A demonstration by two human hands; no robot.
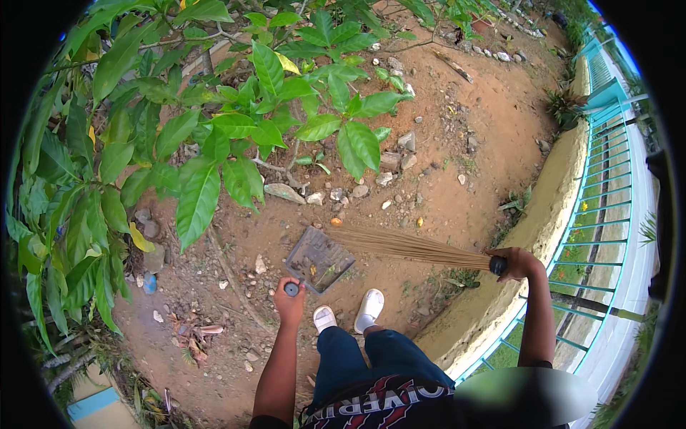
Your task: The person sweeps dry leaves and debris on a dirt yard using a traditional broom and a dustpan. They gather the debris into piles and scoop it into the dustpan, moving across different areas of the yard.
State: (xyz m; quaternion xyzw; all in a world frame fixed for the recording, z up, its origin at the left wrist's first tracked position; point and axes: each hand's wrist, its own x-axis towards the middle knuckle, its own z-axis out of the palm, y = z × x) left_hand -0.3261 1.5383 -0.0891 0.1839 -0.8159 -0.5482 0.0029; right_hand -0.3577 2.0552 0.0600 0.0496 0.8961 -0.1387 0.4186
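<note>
My left hand is closed around the dark upright handle of a dustpan. The pan rests on the bare soil in front of my feet, with a few leaf scraps in it. At the right, my right hand grips the dark-capped end of a stick broom. Its thin bristles stretch left, their tips fanned out by the pan's upper right edge. An orange-coloured round fruit or nut lies on the ground just above those tips.
A leafy shrub overhangs the upper left. Stones line the soil beyond the pan. A low yellow wall with a turquoise metal fence curves along the right. Dry leaves and a blue-marked stone lie at left.
</note>
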